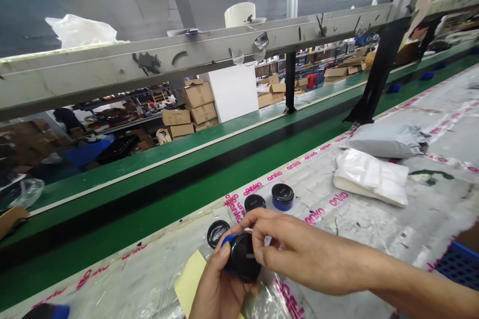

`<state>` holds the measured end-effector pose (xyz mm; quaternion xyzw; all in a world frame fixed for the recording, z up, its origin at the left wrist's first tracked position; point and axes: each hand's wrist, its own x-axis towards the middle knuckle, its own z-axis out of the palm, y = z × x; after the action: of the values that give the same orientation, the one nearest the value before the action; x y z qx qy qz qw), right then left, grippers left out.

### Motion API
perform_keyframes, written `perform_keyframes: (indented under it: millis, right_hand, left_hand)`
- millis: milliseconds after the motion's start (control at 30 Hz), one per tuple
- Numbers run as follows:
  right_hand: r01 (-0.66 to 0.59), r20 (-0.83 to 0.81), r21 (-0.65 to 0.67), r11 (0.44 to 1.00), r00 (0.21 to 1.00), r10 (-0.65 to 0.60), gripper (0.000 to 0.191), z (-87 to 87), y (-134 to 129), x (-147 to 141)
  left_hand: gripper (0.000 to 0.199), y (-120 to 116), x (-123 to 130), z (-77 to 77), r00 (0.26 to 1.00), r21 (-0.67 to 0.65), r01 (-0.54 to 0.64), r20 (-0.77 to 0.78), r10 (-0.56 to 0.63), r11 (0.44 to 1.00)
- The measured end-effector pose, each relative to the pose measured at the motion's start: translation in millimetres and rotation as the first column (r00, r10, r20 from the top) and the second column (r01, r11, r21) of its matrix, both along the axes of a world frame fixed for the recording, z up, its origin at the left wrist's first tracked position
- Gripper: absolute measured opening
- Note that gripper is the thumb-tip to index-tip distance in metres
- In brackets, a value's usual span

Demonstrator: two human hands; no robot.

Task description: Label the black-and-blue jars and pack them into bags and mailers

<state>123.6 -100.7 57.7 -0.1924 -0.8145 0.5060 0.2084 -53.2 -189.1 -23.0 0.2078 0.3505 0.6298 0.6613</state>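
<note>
A round black-and-blue container (245,259) sits in my left hand (219,284), its black face tilted up towards me and my fingers wrapped round the blue side. A small pale mark shows on that face. My right hand (290,246) is closed, thumb and fingertips pinched at the face's right edge; whatever they hold is hidden. Just behind my hands lies an open black lid (218,233), hollow side up. Two more round pieces, a black one (255,202) and a black-topped blue container (282,196), rest further back. A yellow paper sheet (190,279) lies partly under my left hand.
A green conveyor belt (157,209) runs behind the plastic-covered table. White folded bags (370,177) and a grey plastic package (385,140) lie to the right. Another blue-black container (47,311) is at lower left. A metal rail (202,50) with posts stands above the belt.
</note>
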Motion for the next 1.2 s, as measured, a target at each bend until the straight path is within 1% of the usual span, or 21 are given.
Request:
perform_keyframes:
  millis: [100, 233, 367, 500, 700, 833, 1000, 1200]
  right_hand:
    - [0.007, -0.007, -0.002, 1.000, 1.000, -0.007, 0.020, -0.9, 0, 1]
    - [-0.005, 0.011, -0.047, 0.999, 1.000, 0.005, 0.019, -1.3, 1, 1]
    - [-0.018, 0.024, -0.064, 0.998, 1.000, 0.020, 0.021, -1.5, 3, 0]
    - [-0.035, 0.018, -0.078, 0.996, 0.999, 0.037, 0.020, -2.0, 6, -1]
    - [-0.055, 0.039, -0.114, 0.992, 0.997, 0.060, 0.019, -1.1, 8, -3]
    - [-0.060, 0.057, -0.092, 0.994, 0.996, 0.066, 0.016, -2.1, 10, -4]
    - [-0.062, 0.050, -0.043, 0.997, 0.997, 0.064, 0.015, -1.9, 11, -5]
    - [-0.029, 0.059, -0.010, 1.000, 0.998, 0.030, 0.021, 1.4, 6, -7]
  left_hand:
    - [0.036, 0, 2, -0.1, 0.999, 0.009, 0.014, 0.028, -0.015, 1.000]
    - [0.036, 2, 2, -0.2, 0.998, 0.026, 0.034, 0.048, -0.035, 0.999]
    - [0.042, 3, 2, -1.7, 0.997, -0.002, 0.052, 0.049, -0.051, 0.999]
    - [0.048, 2, 2, -1.2, 0.998, -0.026, 0.033, 0.057, -0.031, 0.999]
    - [0.034, 2, 3, 4.9, 0.996, -0.014, 0.070, 0.063, -0.069, 0.997]
    - [0.037, 2, 3, 4.9, 0.997, -0.037, 0.061, 0.052, -0.059, 0.997]
    - [0.040, 2, 2, 3.5, 0.997, -0.122, 0.078, 0.032, -0.075, 0.989]
    - [0.042, 2, 3, 1.1, 0.998, -0.109, 0.066, -0.002, -0.066, 0.992]
